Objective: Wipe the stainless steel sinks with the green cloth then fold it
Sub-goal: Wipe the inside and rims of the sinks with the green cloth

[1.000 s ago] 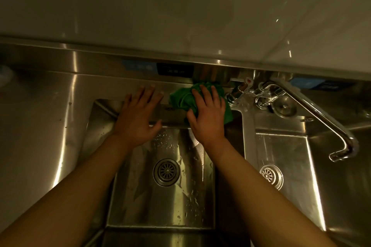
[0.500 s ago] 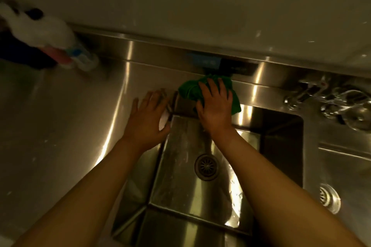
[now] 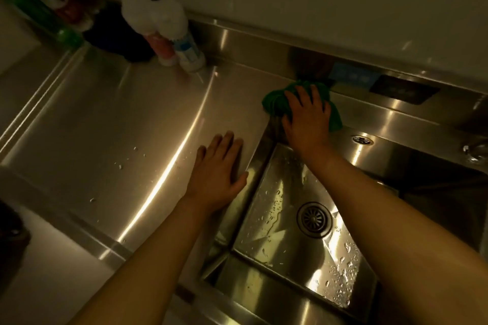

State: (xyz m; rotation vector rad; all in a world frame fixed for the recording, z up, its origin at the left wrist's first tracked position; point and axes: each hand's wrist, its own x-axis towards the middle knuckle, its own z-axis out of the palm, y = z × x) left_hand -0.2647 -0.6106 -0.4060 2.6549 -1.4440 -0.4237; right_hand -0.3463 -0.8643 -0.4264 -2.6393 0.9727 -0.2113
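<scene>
**Item 1: green cloth** (image 3: 274, 103). Bright green, soft-looking fabric, bunched into a crumpled wad w/ deep creases; not flat, not folded. Loc.: on the steel ledge at the far-left corner of the sink (image 3: 285, 240), tight against the foot of the backsplash (image 3: 250, 42). Most of it lies under my palm. One lobe pokes out left of my fingers, and a second strip shows on the right, at the basin's back rim.

**Item 2: my right hand** (image 3: 307, 117). Flat on top of the cloth, fingers straight and slightly spread, pressing down. No finger curls round the fabric.

**Item 3: my left hand** (image 3: 219, 169). Palm down on the counter (image 3: 118, 126), just left of the sink edge. Fingers straight and close together, thumb out toward the rim. Holds nothing; apart from the cloth.

**Item 4: sink.** Stainless, rectangular basin, wet, w/ droplets and streaks over the floor. Round drain strainer (image 3: 314, 219) mid-floor. Small round fitting (image 3: 362, 139) by the back rim, right of the cloth.

**Item 5: counter.** Brushed steel, a few droplets, one long light streak.

**Item 6: misc.** White spray bottle (image 3: 158, 16) in the far-left corner, green bottle (image 3: 39, 13) further left. Both blurred, labels unreadable. Blue label (image 3: 353, 76) on the backsplash, just right of the cloth.
</scene>
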